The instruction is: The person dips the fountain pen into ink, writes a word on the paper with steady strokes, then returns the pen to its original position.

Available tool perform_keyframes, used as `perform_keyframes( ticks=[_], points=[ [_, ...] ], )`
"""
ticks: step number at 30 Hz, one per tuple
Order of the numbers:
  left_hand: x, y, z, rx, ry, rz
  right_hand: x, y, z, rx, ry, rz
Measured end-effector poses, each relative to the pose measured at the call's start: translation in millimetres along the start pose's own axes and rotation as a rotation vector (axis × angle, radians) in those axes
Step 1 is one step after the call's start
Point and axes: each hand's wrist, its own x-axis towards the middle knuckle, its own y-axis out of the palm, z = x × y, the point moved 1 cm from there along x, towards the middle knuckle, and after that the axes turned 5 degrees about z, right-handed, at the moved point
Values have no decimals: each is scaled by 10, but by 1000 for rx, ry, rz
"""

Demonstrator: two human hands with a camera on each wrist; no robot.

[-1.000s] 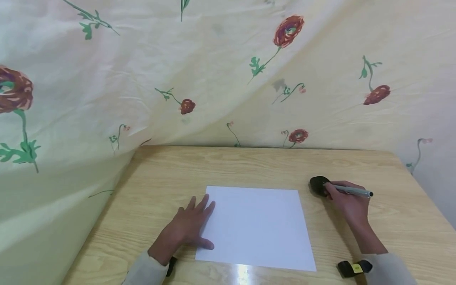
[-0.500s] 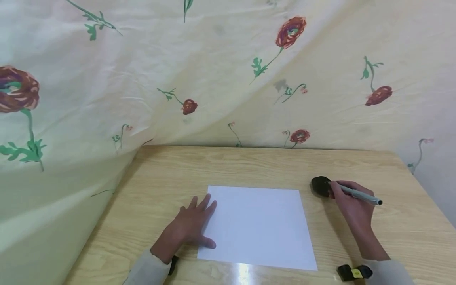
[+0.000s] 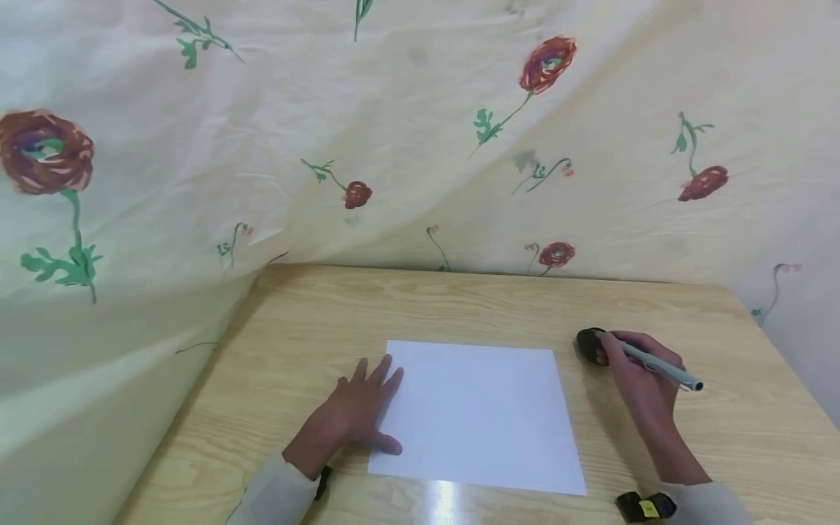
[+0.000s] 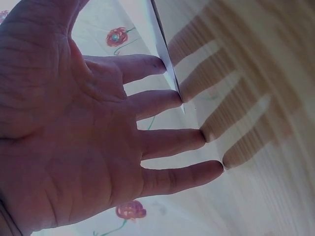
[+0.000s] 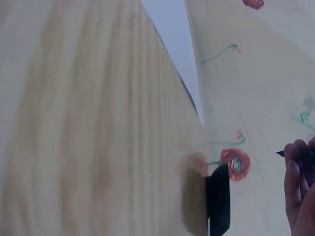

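Note:
A sheet of white paper lies flat on the wooden table. Spread over its left edge is my left hand, fingers straight; in the left wrist view two fingertips meet the paper's edge while the other two touch bare wood. To the right of the sheet, my right hand pinches a grey pen whose back end points right and toward me. Just left of those fingers sits a small, dark, rounded object. From the right wrist, the pen's dark tip shows above the table, apart from the black object.
The wooden table reaches back to a hanging cream cloth printed with red flowers. More of that cloth drapes along the left side. A black wrist strap with a yellow tag is at my right sleeve.
In my right hand, the pen's back end has swung right and toward me. My left hand keeps its place on the paper while the head view shifts slightly.

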Motion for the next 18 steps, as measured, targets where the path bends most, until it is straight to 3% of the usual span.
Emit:
perform_keyframes(
  ticks=[6,13,18],
  points=[
    [12,-16,-14,-11,-15,12,-32,171,43,-71,-115,18],
    [22,-18,-35,-19,-22,19,-96,385,159,-33,-122,84],
    [-14,-52,-46,-22,-29,24,-172,605,250,-15,-173,120]
  ],
)
